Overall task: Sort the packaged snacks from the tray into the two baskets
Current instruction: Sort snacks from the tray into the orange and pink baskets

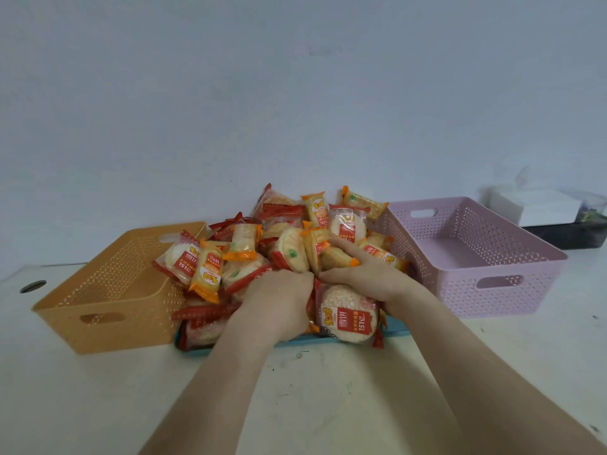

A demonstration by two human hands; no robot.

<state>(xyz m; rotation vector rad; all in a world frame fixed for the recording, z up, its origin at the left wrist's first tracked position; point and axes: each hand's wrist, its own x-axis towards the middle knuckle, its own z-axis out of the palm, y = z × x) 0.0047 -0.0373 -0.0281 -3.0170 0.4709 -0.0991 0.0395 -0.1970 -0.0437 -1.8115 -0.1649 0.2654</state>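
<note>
At mid-pile on the blue tray [395, 327], both hands dig in. Left hand [279, 300]: fingers buried between packs. Right hand [361, 274]: fingers curled over an orange-ended pack [333, 259]. Can't tell whether either grip has closed on one. Round red-ended pack [348, 315] just below right hand, label upright toward camera: "雪饼", "151亿". Oblong orange pack [207, 274] at left stands on end, print inverted. Orange basket [108, 290] left, pink basket [476, 257] right, all on bench [65, 389].

We see the pale table [328, 395] bearing the blue tray [395, 327] right beneath our grip, an orange basket [108, 310] left of it, a pink basket [492, 290] right of it, and a dark box [565, 236] beyond.
</note>
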